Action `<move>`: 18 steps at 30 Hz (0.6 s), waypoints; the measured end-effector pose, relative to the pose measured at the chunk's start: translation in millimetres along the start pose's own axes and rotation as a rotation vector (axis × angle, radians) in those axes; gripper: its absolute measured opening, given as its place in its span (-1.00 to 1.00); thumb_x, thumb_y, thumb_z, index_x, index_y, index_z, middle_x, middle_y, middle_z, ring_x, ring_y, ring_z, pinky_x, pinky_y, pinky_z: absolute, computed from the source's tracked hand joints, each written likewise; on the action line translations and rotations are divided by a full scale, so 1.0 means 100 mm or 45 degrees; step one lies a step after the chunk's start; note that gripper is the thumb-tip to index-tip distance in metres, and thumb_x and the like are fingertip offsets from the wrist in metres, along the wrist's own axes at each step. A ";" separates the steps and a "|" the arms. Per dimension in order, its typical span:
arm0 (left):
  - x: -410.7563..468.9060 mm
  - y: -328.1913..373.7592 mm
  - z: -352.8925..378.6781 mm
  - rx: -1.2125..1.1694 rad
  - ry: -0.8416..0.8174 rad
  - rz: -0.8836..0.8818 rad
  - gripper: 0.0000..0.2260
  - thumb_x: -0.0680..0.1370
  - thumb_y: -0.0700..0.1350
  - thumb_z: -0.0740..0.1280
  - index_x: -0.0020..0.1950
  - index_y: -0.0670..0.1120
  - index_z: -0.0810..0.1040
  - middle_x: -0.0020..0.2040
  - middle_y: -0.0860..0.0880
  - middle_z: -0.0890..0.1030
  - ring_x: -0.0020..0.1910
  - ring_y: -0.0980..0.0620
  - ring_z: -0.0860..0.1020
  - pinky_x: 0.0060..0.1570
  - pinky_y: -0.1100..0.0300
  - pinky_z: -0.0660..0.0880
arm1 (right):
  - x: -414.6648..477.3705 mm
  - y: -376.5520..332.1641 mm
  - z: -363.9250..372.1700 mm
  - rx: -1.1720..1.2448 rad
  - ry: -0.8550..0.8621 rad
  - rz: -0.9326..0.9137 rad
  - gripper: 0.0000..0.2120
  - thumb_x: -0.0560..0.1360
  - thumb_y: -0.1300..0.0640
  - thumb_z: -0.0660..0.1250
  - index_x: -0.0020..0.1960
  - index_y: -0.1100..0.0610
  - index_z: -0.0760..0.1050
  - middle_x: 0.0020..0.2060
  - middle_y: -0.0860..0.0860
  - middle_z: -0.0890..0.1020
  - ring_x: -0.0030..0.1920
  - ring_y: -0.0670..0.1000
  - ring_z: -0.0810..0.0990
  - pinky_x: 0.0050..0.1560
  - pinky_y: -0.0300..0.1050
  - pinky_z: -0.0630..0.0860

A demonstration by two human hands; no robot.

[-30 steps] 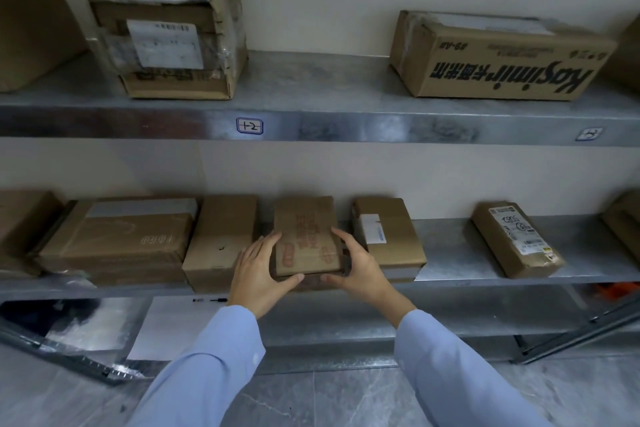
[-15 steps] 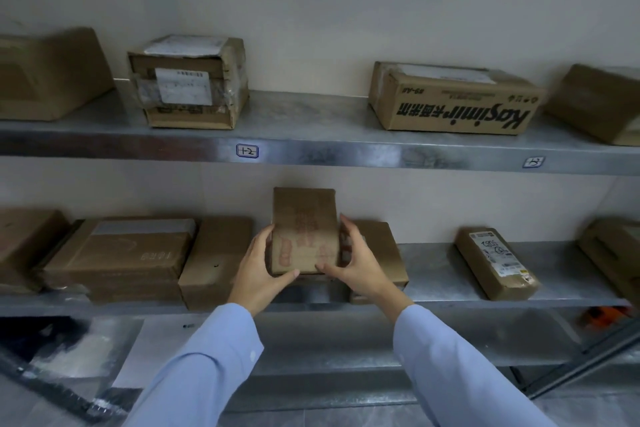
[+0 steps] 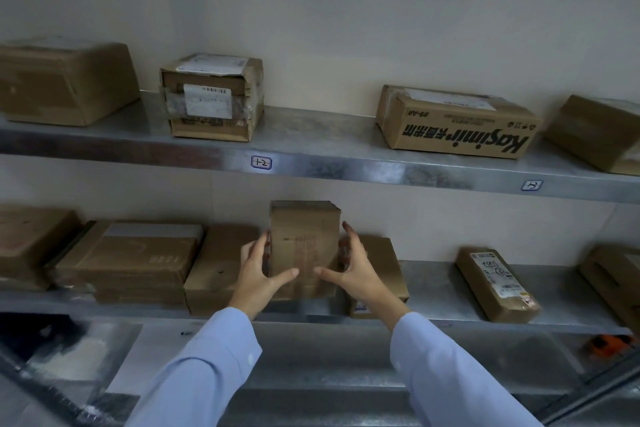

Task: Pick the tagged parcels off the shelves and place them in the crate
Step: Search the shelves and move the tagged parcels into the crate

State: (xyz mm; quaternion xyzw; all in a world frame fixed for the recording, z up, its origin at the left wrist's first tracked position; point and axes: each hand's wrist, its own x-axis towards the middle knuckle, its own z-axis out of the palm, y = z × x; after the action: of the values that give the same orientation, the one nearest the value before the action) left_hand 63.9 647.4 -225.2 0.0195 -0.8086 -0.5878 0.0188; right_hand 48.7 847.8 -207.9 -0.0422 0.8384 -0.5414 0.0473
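Note:
A small brown cardboard parcel stands tipped up on end over the middle of the lower shelf. My left hand grips its left side, thumb across the front. My right hand grips its right side the same way. Faint red print shows on the parcel's side edges. More brown parcels lie flat on the lower shelf, one just left and one just right of the held parcel. No crate is in view.
The upper shelf carries several boxes, among them a taped cube with a label and a printed carton. A labelled parcel lies on the lower shelf at right. An orange object sits below at far right.
Both hands have lifted the parcel from lying flat on the shelf and tipped it upright. The view has tilted upward, showing more of the wall.

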 end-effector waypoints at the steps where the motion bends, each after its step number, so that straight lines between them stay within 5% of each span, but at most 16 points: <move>1: -0.01 0.00 0.00 0.007 0.001 -0.004 -0.21 0.44 -0.06 0.52 0.55 0.08 0.15 0.45 0.05 0.16 0.44 -0.04 0.26 0.41 -0.08 0.34 | 0.00 0.00 0.00 -0.028 -0.001 0.002 -0.05 0.39 0.04 0.55 0.57 -0.07 0.01 0.46 0.03 0.24 0.46 0.07 0.29 0.46 0.12 0.32; 6: -0.03 -0.01 0.01 -0.034 -0.016 -0.015 -0.24 0.44 -0.04 0.52 0.52 0.10 0.17 0.44 0.07 0.17 0.44 -0.06 0.29 0.39 -0.14 0.36 | -0.02 0.00 -0.01 0.011 0.030 0.046 -0.15 0.38 0.01 0.57 0.50 -0.01 0.15 0.43 0.02 0.31 0.43 0.05 0.35 0.43 0.16 0.37; 11: -0.02 0.05 0.02 -0.116 -0.057 0.013 -0.31 0.47 -0.02 0.49 0.46 0.14 0.14 0.50 0.07 0.20 0.47 0.00 0.24 0.37 0.02 0.29 | -0.01 0.00 -0.07 0.130 0.035 0.051 -0.21 0.37 0.04 0.57 0.42 -0.04 0.17 0.39 -0.04 0.43 0.42 0.00 0.38 0.43 0.14 0.37; 18: 0.02 0.19 0.05 -0.098 -0.050 0.046 -0.15 0.45 0.02 0.50 0.57 0.16 0.02 0.53 0.06 0.13 0.49 -0.03 0.22 0.39 0.01 0.27 | -0.07 -0.05 -0.15 0.133 0.027 0.037 0.03 0.33 -0.05 0.60 0.57 -0.09 0.00 0.38 -0.10 0.35 0.39 -0.03 0.37 0.44 0.02 0.37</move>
State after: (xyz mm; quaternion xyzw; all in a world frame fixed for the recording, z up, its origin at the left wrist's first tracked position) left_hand 61.0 658.2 -209.1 -0.0074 -0.7858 -0.6183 0.0141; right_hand 53.5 860.4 -197.3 -0.0219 0.8099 -0.5841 0.0484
